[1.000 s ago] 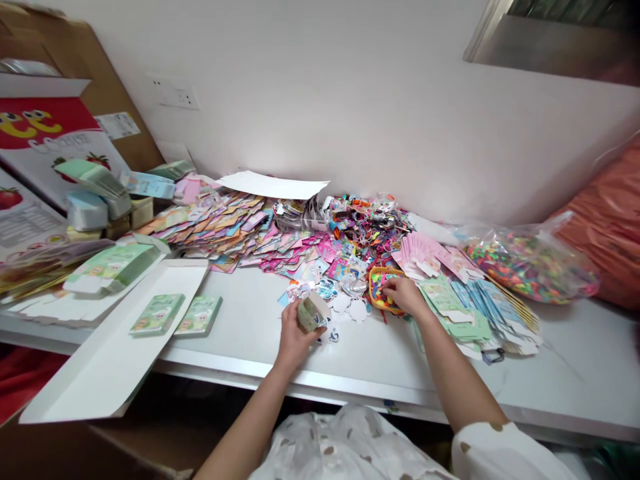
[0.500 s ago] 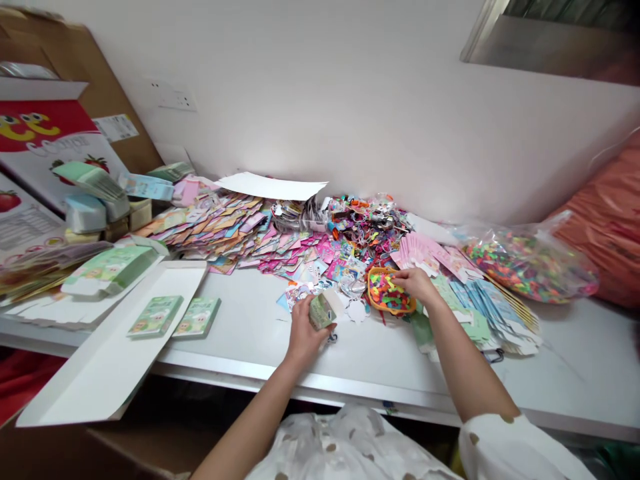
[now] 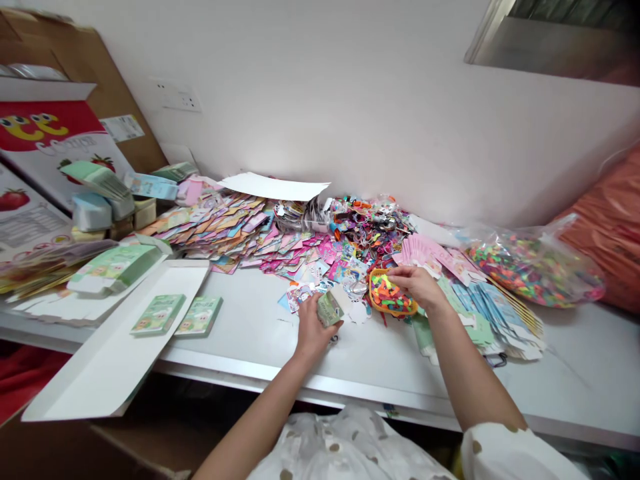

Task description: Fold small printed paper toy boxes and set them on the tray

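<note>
Two small green-printed cartons (image 3: 158, 315) lay flat toward the left of a white table (image 3: 250, 353), beside a long white card sheet (image 3: 115, 350). Behind them spread a heap of pastel printed card blanks (image 3: 225, 230). At mid-table, the left forearm reached forward, and the left hand (image 3: 313, 327) was curled, its fingers and thumb closed around a small green carton (image 3: 330, 308), which it held tilted just above scattered paper cutouts (image 3: 300, 297). The work in hand centred on this one carton. Just beside it, the right hand (image 3: 419, 287) stretched forward, half open, with its fingertips (image 3: 393, 271) at the rim of an orange tray (image 3: 373, 290) of bright little pieces (image 3: 391, 295); whether they gripped anything could not be told. Further right sat a clear plastic bag (image 3: 535, 270) of similar pieces.
</note>
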`<state>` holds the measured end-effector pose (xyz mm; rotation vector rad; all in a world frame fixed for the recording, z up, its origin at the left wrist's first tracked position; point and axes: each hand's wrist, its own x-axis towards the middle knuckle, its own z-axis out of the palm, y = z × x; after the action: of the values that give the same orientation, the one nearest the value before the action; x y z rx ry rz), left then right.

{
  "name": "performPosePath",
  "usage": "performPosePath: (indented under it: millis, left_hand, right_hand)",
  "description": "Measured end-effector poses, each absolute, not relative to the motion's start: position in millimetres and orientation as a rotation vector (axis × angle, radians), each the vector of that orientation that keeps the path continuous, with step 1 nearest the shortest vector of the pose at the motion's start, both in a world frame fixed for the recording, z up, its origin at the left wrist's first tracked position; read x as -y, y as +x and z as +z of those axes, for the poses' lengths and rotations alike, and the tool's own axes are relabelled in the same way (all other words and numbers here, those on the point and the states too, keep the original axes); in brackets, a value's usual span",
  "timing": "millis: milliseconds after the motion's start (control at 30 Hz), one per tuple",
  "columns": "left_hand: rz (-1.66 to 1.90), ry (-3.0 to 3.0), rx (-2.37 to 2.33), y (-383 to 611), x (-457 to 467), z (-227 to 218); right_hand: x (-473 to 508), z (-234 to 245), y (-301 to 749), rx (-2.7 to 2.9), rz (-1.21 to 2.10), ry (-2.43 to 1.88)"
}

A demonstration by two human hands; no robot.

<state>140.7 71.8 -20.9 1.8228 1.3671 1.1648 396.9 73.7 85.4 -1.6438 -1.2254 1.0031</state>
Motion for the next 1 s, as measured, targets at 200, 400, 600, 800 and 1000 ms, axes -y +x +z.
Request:
performPosePath:
  millis: [200, 400, 600, 800, 1000]
  left_hand:
    - [1.204, 1.89, -1.456, 158.3, -68.3, -18.0]
    - [1.306, 2.074, -1.465, 149.2, -62.9, -31.3]
    - [1.315, 1.993, -1.423, 137.7, -62.4, -43.6]
    - [1.275, 1.76, -1.528, 128.3, -65.9, -35.9]
    - [1.263, 1.787, -1.484, 123.0, -69.6, -33.9]
  right_hand:
    - [-60.4, 81.0, 305.6, 1.788, 0.654, -1.555]
    - [-56.3, 67.7, 269.7, 2.005, 0.633, -1.734]
    - [-57.3, 82.8, 285.5, 2.067, 1.092, -1.472]
    - [-117.0, 85.0, 331.4, 2.267, 0.189, -2.015]
    - [-159.2, 42.3, 333.0, 2.444, 0.25, -2.146]
